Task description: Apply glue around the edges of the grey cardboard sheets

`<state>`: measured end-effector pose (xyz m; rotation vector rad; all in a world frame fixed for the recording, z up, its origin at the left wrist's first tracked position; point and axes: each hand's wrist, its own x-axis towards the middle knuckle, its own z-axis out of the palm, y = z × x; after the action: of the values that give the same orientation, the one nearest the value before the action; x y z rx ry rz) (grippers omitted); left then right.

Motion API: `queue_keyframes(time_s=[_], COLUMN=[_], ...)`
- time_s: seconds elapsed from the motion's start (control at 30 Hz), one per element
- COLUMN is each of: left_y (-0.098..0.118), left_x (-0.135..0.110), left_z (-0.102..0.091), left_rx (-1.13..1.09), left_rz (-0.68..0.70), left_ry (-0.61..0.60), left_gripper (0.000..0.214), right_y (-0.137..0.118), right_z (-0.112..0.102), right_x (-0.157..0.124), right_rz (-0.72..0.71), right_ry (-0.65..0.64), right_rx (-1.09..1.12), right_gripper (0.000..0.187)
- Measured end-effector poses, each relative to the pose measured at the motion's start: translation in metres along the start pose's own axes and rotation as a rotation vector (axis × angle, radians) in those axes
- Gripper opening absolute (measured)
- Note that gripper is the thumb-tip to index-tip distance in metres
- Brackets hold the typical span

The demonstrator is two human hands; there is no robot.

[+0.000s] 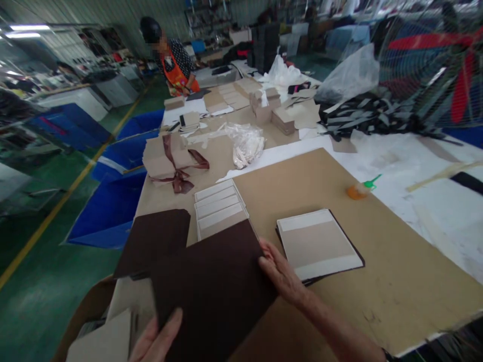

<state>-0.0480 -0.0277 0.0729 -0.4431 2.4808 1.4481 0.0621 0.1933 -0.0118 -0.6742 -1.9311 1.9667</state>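
Observation:
A dark brown flat sheet [215, 281] is held up between my two hands, tilted over the near part of the table. My left hand [158, 337] grips its lower left edge, thumb on top. At the right edge, my right hand [277, 266] pinches it with the fingers bent round the rim. Beyond it lies an overlapping row of beige panels with white borders [221, 206]. Another dark brown sheet [158, 234] rests at the table's left edge. To the right of my right hand sits a small stack of beige and white panels with dark edges [320, 241].
An orange glue bottle with a green nozzle [360, 190] lies to the right. Further off are a ribbon-tied bundle [169, 161] and a clear plastic bag [245, 143]. Blue bins [109, 211] line the left side. A person in an orange apron [175, 73] stands at the far end.

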Motion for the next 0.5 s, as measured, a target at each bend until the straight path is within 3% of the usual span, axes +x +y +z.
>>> queue_keyframes(time_s=[0.03,0.1,0.17,0.2,0.27,0.37,0.5], left_y=[0.001,0.0,-0.007,-0.012,-0.022,-0.034,-0.043], left_x=[-0.007,-0.018,-0.028,-0.033,-0.041,-0.052,-0.061], left_z=[0.019,0.065,0.114,0.139,0.184,0.232,0.255], left_rx=[-0.05,-0.094,-0.157,-0.146,-0.021,0.069,0.173], left_rz=[-0.038,-0.06,-0.016,0.046,0.237,0.324,0.388], left_ry=[-0.158,-0.36,-0.608,-0.652,-0.649,-0.645,-0.632], left_gripper=[0.049,0.052,0.052,0.049,0.046,0.051,0.058], right_y=[0.002,0.012,0.028,0.038,0.06,0.085,0.097], right_z=[-0.018,-0.059,-0.102,-0.124,-0.164,-0.209,-0.234], right_x=[-0.004,-0.015,-0.026,-0.03,-0.036,-0.035,-0.026], right_rz=[0.043,0.094,0.145,0.183,0.198,0.196,0.185], right_ry=[0.026,0.152,0.3,0.367,0.481,0.585,0.655], right_rx=[0.041,0.062,0.064,0.021,-0.121,-0.301,-0.475], right_gripper=[0.053,0.049,0.054,0.057,0.059,0.06,0.055])
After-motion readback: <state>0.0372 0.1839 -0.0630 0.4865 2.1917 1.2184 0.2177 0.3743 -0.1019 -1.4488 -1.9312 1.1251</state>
